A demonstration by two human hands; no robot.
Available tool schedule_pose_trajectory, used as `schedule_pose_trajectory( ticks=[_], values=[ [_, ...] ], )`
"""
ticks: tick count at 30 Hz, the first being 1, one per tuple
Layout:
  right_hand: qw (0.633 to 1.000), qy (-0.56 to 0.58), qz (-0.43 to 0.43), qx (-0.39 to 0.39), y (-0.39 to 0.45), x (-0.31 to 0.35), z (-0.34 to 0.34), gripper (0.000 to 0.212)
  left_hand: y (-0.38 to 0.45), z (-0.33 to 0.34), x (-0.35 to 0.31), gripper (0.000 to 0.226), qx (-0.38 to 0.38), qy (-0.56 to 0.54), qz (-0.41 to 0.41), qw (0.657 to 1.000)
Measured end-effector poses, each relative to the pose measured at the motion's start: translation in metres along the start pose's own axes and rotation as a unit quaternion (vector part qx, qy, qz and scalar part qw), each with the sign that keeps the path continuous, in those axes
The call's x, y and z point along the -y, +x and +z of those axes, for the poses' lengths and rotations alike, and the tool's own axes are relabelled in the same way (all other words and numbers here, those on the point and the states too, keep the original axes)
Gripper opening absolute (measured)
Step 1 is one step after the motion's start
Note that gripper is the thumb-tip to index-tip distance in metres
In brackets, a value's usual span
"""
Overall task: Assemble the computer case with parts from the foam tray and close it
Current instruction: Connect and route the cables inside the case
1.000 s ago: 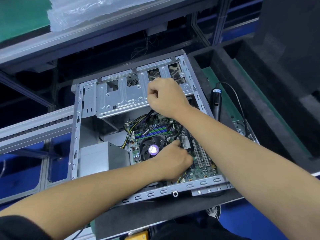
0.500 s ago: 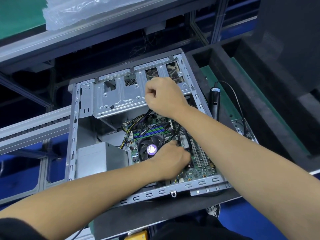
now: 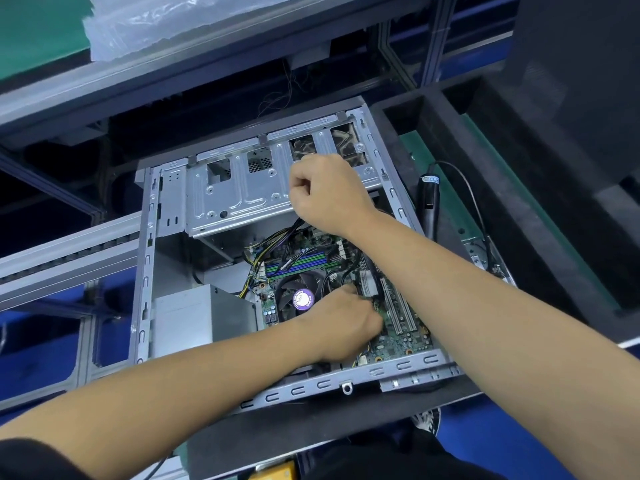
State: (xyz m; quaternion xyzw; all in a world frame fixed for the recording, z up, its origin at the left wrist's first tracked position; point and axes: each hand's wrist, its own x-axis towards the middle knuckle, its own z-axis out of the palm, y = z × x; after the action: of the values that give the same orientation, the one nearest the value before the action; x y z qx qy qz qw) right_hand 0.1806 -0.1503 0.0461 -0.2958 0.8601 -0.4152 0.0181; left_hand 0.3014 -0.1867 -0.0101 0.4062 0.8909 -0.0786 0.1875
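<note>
1. Computer case (image 3: 149, 258), open with its side panel off, lies flat on a dark worktop (image 3: 311, 420), filling the middle of it, its near rail running along the worktop's front edge.
2. Foam tray (image 3: 540, 216), black with deep walls, sits just beside the case at the worktop's right edge; a green mat shows in its bottom.
3. A silver drive cage (image 3: 239, 195) spans the far end of the case.
4. A grey power supply box (image 3: 197, 320) fills the near-left corner of the case.
5. The green motherboard (image 3: 405, 337) covers the case floor on the right, with a black CPU fan (image 3: 294, 292) bearing a round purple sticker near its centre.
6. The right hand (image 3: 329, 192) hovers at the drive cage's right end, fingers curled tight into a fist; I cannot tell whether they hold anything.
7. The left hand (image 3: 346, 320) reaches onto the motherboard just right of the fan, fingers bent down among black cables; what they grip, if anything, is hidden.
8. A black electric screwdriver (image 3: 429, 199) with a cord lies in the tray, close to the case's right wall.
9. Yellow and black wires (image 3: 273, 244) bunch under the cage.
</note>
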Motion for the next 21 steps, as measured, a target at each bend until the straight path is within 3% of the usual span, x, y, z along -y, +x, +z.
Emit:
schedule_pose_trajectory(
  ticks=[21],
  values=[
    [1.0, 0.002, 0.007, 0.002, -0.0003, 0.0005, -0.0008, 0.015, 0.0029, -0.0002, -0.0011, 0.02, 0.012, 0.006, -0.021, 1.0]
  ],
)
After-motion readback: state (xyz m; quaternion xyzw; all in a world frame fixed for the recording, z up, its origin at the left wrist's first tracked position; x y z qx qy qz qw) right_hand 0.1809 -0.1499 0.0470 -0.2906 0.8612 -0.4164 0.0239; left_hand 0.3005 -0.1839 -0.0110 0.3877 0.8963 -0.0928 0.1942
